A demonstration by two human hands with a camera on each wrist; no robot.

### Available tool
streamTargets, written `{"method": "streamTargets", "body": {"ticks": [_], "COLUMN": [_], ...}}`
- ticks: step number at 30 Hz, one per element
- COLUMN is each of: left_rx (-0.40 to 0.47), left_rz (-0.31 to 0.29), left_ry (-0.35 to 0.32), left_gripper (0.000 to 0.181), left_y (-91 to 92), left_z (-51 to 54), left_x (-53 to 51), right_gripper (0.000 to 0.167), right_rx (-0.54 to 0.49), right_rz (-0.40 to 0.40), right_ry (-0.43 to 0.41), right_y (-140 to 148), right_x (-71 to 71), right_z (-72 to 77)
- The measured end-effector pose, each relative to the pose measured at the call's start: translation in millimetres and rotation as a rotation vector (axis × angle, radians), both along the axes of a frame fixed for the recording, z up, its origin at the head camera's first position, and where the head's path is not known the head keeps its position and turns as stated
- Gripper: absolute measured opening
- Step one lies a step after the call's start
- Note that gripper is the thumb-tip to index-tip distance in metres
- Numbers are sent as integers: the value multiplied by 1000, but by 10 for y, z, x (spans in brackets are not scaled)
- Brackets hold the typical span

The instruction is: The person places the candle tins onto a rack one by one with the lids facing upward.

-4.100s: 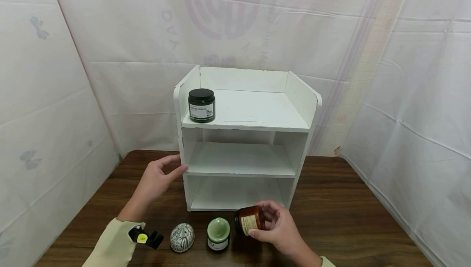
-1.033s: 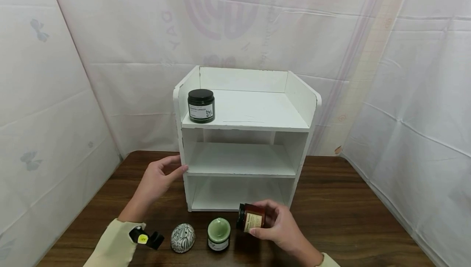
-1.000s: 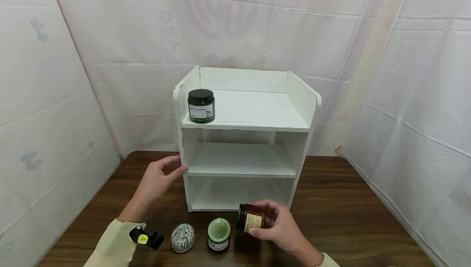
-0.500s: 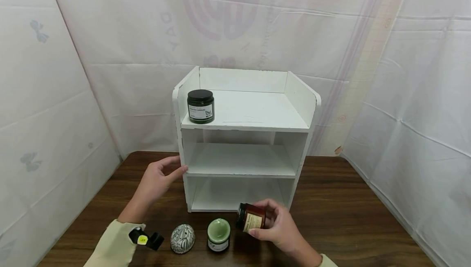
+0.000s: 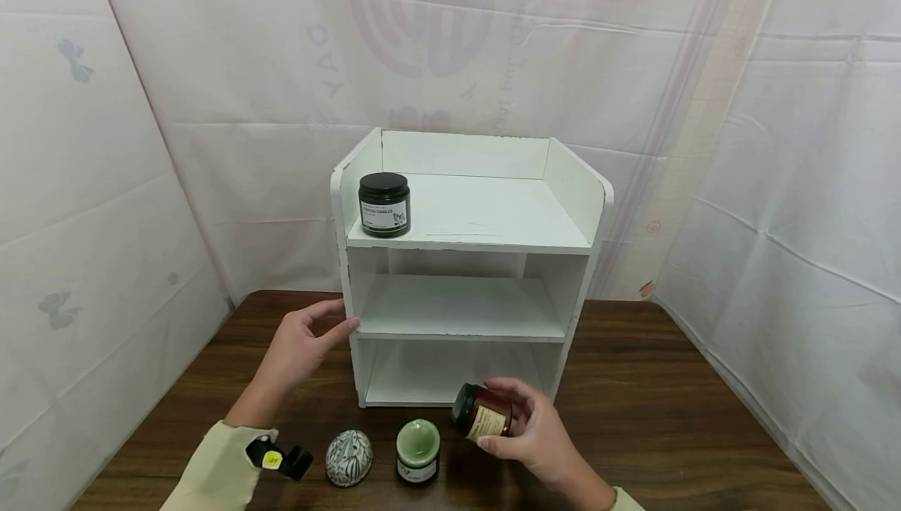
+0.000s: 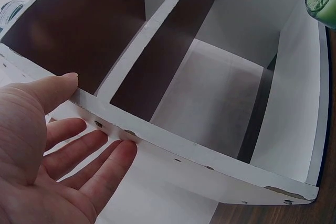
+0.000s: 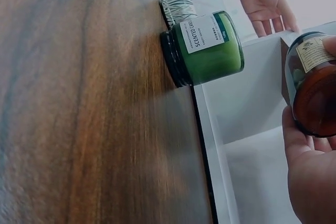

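Note:
In the head view my right hand (image 5: 542, 437) holds an amber jar (image 5: 490, 415) between thumb and fingers, tilted, its dark lid facing up and left. That jar's glass bottom shows in the right wrist view. My left hand (image 5: 299, 347) grips the left side panel of a white shelf unit (image 5: 468, 247); in the left wrist view its thumb lies on the front edge and its fingertips touch the outer face. A green candle jar (image 7: 212, 45) stands upside down on its black lid. Left of it lies a black-and-white patterned domed object (image 5: 349, 458).
A dark green lidded jar (image 5: 384, 206) stands at the left of the unit's top shelf. Two lower shelves open toward the front. The unit stands on a dark wooden table (image 5: 633, 417), with white printed sheeting (image 5: 253, 167) behind and at both sides.
The amber jar has turned in my right hand, and its lid end now points higher. My left hand has kept its place on the side panel.

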State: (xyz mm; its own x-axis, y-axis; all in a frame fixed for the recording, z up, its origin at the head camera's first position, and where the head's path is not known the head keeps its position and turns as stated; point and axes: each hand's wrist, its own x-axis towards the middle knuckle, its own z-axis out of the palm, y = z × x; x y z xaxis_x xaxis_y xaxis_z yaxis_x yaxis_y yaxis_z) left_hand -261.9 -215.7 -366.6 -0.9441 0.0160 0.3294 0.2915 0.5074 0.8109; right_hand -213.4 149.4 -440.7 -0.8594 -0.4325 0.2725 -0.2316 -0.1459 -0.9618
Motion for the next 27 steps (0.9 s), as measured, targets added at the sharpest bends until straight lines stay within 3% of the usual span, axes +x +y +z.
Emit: {"method": "streamTargets", "body": {"ticks": [12, 19, 27], "left_rx": [2, 0, -1], "left_rz": [-3, -1, -2], "left_ry": [5, 5, -5], "left_gripper": [51, 51, 52], "left_y": [-8, -8, -6], "left_z": [-10, -20, -9], "left_x": [-10, -10, -9], "right_gripper": [63, 61, 61], "right_rx": [98, 151, 109], "right_rz": [-20, -45, -18], "right_ry": [-51, -38, 2], "right_y": [5, 22, 13], "right_x": [33, 27, 8], "right_z": [68, 74, 67]}}
